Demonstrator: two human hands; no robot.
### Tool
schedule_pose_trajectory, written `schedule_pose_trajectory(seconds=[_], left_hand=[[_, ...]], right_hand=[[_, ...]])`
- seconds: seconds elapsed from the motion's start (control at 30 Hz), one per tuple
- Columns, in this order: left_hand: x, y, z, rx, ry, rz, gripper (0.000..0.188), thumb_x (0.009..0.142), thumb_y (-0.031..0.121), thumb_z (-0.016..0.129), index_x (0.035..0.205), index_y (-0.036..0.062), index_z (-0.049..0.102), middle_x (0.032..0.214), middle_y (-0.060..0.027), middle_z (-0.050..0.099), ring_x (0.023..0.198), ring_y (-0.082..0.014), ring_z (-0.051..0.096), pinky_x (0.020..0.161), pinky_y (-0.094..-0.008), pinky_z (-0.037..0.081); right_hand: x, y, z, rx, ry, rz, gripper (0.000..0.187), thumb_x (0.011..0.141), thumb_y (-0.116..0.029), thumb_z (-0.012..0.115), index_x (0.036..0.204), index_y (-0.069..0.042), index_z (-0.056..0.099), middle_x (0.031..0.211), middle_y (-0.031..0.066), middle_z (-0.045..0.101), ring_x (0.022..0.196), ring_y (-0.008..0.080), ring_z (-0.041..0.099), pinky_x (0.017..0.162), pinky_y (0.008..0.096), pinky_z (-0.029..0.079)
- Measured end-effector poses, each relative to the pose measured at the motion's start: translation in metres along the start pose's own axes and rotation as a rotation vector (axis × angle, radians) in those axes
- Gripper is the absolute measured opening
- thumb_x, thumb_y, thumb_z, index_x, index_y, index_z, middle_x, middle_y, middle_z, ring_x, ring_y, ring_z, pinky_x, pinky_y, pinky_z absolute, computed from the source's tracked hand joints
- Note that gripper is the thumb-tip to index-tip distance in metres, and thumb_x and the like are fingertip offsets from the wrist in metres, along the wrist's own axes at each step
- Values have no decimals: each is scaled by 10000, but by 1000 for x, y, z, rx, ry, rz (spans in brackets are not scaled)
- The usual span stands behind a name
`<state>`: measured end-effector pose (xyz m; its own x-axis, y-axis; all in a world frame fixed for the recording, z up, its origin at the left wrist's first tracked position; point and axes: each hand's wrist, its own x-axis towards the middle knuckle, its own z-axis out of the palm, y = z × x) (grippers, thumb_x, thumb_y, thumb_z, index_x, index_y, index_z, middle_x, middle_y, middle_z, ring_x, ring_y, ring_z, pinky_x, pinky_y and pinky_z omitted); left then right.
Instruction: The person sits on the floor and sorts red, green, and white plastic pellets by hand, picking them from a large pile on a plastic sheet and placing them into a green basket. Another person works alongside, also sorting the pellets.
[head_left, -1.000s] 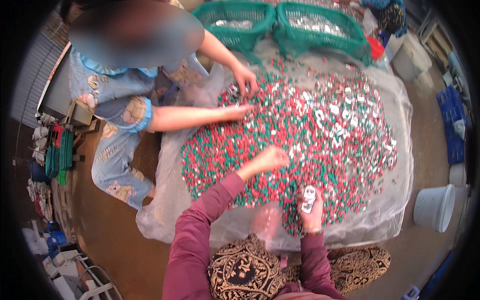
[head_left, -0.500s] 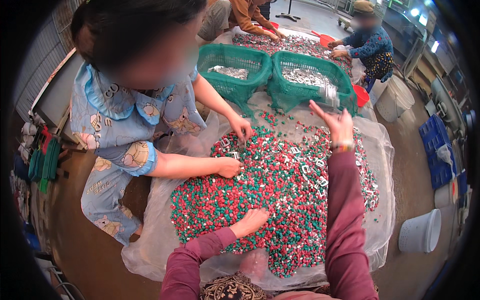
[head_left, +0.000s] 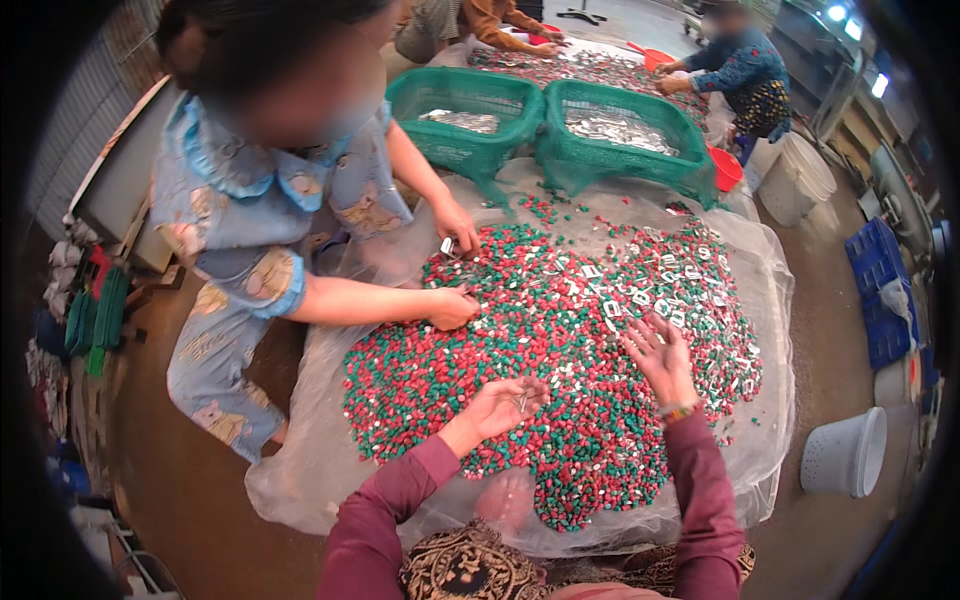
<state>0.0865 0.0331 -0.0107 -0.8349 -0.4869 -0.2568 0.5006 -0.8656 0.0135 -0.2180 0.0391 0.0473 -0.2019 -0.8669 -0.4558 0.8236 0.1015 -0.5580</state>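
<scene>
Not a lot to read here — pretty much all the lettering I can spot is on the light-blue clothes of the co-worker [head_left: 230,215] at the left. There's dark print [head_left: 207,341] on the trousers [head_left: 222,378], in among the little cartoon bears, and fainter letter-like marks on the shirt [head_left: 222,232] near the frilly collar, all of it small and blurry. So that's 2 printed garments — and I honestly can't make out any label, number or sign elsewhere.
</scene>
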Motion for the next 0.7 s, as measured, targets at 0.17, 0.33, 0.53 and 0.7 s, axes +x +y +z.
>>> schedule_pose_trajectory(seconds=[0.17, 0.33, 0.53, 0.7], left_hand=[[19, -23, -35, 212, 461, -99, 117, 855, 88, 550, 942, 10, 554, 925, -128, 574, 858, -242, 576, 734, -377, 515], [126, 65, 49, 225, 51, 149, 163, 943, 216, 463, 863, 93, 534, 809, -70, 568, 745, -223, 578, 658, -390, 518], [143, 203, 231, 68, 100, 718, 740, 935, 323, 493, 1409, -12, 34, 1331, -328, 318, 1007, -461, 557, 885, -547, 496], [137, 84, 122, 1266, 149, 42, 390, 942, 194, 514, 1279, 7, 458, 1080, -147, 604, 936, -223, 623, 757, -311, 543]], right_hand=[[-98, -6, -24, -276, -33, 207, 497, 986, -404, 346, 1342, -57, 352, 1197, 172, 519, 985, 267, 575, 835, 458, 502], [-154, -2, -47, -227, -20, 343, 486, 981, -430, 359, 1310, -75, 410, 1150, 167, 582, 981, 290, 603, 866, 466, 492], [-147, -9, -61, -181, 26, 248, 468, 983, -354, 390, 1341, -54, 370, 1179, 179, 551, 975, 280, 595, 858, 473, 495], [-158, -23, -65, -301, 50, 308, 431, 957, -244, 457, 1331, -36, 408, 1153, 142, 573, 962, 208, 606, 829, 367, 520]])
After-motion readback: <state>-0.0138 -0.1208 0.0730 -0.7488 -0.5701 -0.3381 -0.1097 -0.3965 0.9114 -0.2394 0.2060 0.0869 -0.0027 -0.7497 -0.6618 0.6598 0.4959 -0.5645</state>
